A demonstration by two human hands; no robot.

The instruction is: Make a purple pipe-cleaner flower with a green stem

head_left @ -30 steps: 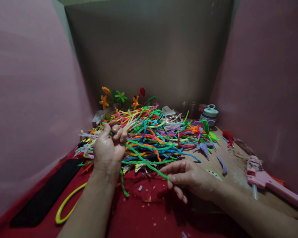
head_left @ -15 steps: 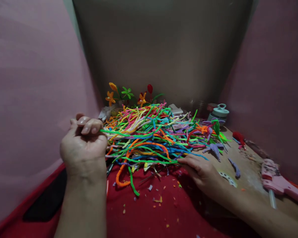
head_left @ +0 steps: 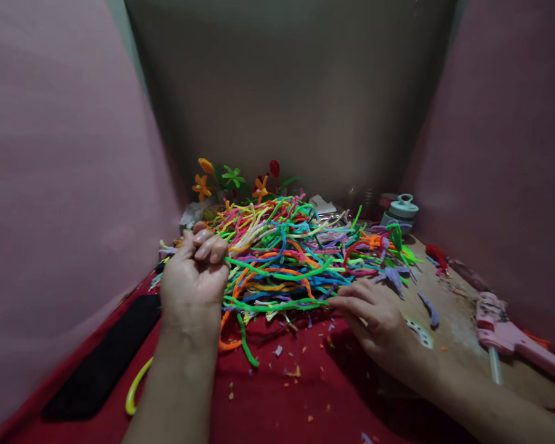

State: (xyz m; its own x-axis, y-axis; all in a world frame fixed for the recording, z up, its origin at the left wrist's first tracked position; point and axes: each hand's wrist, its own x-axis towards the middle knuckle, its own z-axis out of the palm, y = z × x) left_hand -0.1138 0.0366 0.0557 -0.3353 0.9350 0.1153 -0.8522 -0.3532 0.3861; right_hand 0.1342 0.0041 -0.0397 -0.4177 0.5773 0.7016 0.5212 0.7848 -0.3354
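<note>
My left hand (head_left: 197, 265), palm up with its fingers curled closed, grips a bright green pipe cleaner (head_left: 259, 269) that sticks out to the right over the pile. Lower down, my right hand (head_left: 374, 314) pinches the right end of a second green pipe cleaner (head_left: 287, 304) between thumb and fingers; its left end passes behind my left hand. Between and behind both hands lies a big heap of many-coloured pipe cleaners (head_left: 300, 234). An orange pipe cleaner (head_left: 230, 346) and a green one (head_left: 246, 342) droop from its front edge.
A pink glue gun (head_left: 504, 336) lies at the right on the board (head_left: 462, 327). Behind the heap stand pipe-cleaner flowers (head_left: 231, 177) and a lidded jar (head_left: 401, 213). On the red cloth (head_left: 259, 407) are scraps, a black flat object (head_left: 106, 357) and a yellow loop (head_left: 136, 388).
My left hand has moved right, towards my right hand, with its green pipe cleaner. The yellow loop beside my left forearm has come into sight. My right hand keeps its pinch.
</note>
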